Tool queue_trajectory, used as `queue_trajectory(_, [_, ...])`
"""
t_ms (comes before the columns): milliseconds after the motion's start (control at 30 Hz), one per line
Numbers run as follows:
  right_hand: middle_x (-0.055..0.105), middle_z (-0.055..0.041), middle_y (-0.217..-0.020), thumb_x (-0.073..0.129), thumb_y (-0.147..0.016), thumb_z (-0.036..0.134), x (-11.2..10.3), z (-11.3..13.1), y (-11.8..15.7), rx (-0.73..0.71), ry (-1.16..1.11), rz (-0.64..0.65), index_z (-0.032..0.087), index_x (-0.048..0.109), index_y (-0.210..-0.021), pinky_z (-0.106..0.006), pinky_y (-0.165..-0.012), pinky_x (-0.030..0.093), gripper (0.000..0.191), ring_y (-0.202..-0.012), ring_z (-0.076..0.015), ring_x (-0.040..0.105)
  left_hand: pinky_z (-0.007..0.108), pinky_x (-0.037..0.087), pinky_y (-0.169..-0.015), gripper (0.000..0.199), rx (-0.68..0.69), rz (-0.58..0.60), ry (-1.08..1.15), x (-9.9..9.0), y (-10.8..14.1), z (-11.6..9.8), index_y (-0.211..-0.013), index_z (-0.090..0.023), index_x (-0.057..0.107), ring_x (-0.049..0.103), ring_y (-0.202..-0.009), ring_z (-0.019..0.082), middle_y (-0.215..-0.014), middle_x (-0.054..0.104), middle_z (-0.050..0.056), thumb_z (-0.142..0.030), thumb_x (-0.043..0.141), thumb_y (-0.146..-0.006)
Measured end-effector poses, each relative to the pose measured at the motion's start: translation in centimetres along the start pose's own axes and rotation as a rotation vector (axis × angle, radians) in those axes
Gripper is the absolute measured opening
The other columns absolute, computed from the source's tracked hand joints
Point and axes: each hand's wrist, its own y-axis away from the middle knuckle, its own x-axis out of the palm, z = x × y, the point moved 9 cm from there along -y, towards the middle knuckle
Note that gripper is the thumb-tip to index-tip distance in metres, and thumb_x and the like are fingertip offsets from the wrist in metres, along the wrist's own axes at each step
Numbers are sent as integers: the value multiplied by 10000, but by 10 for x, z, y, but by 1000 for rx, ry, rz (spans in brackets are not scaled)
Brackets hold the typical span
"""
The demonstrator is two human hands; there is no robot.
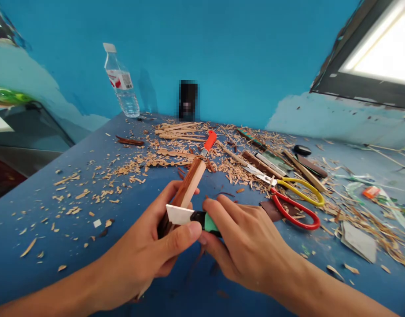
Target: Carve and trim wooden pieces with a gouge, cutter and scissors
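Observation:
My left hand (pixel 146 246) is closed around a piece of wood (pixel 193 180), dark reddish brown on one face and pale on another. It tilts up and away from me. Past its far end shows a small blade with a red-orange handle (pixel 210 141); whether the two are joined I cannot tell. In my right hand (pixel 245 237) is a craft knife (pixel 181 215) with a green and black handle, held by wrapped fingers. Its wide blade lies across the wood, pointing left, and my left thumb presses near the blade's base.
Wood shavings (pixel 130 169) litter the blue table (pixel 67 211). Scissors (pixel 296 198) with red and yellow handles lie right, beside several wooden strips (pixel 304 169). Thin sticks (pixel 179 130) rest at the back. A water bottle (pixel 123 83) stands back left, near a blurred dark object (pixel 188 100).

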Motion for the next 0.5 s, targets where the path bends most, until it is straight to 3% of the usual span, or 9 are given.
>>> queue_trajectory(267, [616, -16, -784, 288, -1129, 441, 7, -5, -12, 41, 170, 28, 226, 544, -1052, -348, -475, 165, 344, -528, -219, 622, 131, 245, -386, 509, 211, -40, -137, -2, -11, -14, -1291, -329, 436, 254, -455, 61, -622, 315, -123, -568, 712, -936])
queue_trajectory(400, [675, -57, -883, 321, -1129, 460, 17, -23, -28, 176, 308, 130, 218, 558, -1098, -339, -484, 129, 340, -591, -237, 690, 128, 225, -337, 371, 242, -198, -138, -8, -28, -22, -1105, -276, 495, 246, -389, 53, -572, 329, -133, -513, 725, -936])
queue_trajectory(500, [709, -99, -962, 291, -1144, 443, 15, -37, -46, 264, 326, 113, 196, 548, -1174, -319, -496, 201, 358, -667, -251, 719, 126, 231, -328, 314, 292, -297, -111, -10, -43, -41, -1035, -255, 505, 265, -380, 49, -587, 347, -128, -503, 685, -968])
